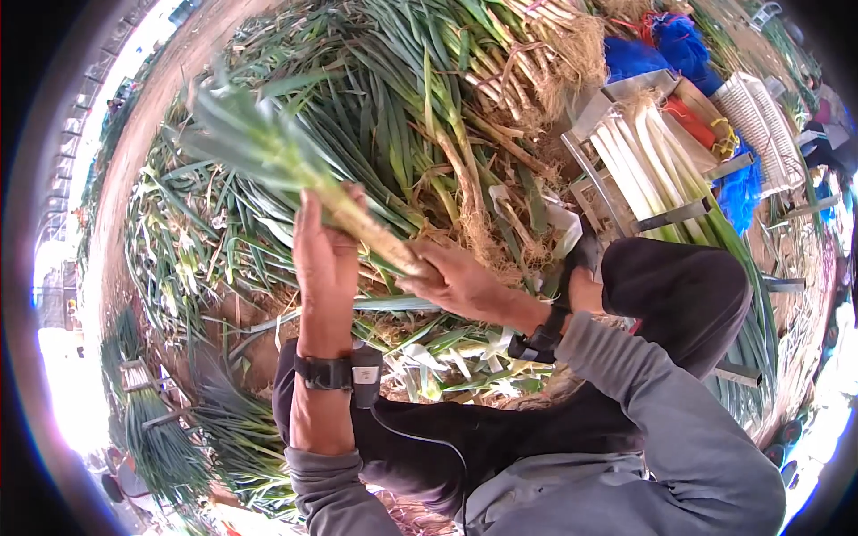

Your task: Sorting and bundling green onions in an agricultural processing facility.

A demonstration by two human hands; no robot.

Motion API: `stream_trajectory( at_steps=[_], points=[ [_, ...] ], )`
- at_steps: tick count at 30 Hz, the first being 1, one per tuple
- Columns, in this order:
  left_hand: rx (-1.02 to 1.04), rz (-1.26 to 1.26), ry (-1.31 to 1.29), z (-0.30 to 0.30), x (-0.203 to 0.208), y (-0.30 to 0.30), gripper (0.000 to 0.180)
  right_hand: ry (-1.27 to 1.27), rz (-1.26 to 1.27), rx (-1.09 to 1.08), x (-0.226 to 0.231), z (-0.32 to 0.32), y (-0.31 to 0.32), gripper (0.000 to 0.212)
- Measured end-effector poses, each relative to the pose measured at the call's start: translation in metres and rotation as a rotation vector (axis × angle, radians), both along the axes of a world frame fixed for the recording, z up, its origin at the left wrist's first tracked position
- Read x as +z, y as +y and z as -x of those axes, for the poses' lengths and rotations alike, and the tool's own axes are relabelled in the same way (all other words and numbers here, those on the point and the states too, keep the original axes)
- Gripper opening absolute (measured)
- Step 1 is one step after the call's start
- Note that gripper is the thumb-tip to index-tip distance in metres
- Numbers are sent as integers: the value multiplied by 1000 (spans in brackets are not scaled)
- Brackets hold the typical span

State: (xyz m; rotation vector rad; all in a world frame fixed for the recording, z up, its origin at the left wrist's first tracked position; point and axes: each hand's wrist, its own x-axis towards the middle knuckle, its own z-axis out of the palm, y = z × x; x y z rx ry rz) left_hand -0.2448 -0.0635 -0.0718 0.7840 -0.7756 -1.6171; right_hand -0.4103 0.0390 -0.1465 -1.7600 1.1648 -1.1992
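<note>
A leek (295,165) with long green leaves and a pale stalk is held up in front of me, leaves pointing up-left. My left hand (326,255) is raised with its fingers against the stalk's middle. My right hand (456,281) grips the stalk's root end. Both wrists wear black bands. Under the hands lies a big heap of untrimmed leeks (420,98) with dirty roots.
A metal rack (617,192) at the right holds cleaned white leek stalks (639,156). Behind it are blue netting (666,45) and a white crate (764,125). Leaf trimmings (447,362) litter the dirt ground. More leek bundles (156,420) lie at lower left. My dark-trousered knees frame the trimmings.
</note>
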Motion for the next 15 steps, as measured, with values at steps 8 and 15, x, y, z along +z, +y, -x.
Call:
stream_trajectory(
  at_steps=[8, 15],
  points=[
    [365, 52, 135, -77, 25, -29, 38, 436, -257, 216, -111, 52, 48, 52],
    [603, 223, -235, -114, 69, 22, 56, 772, -666, 154, -146, 122, 48, 42]
  ],
)
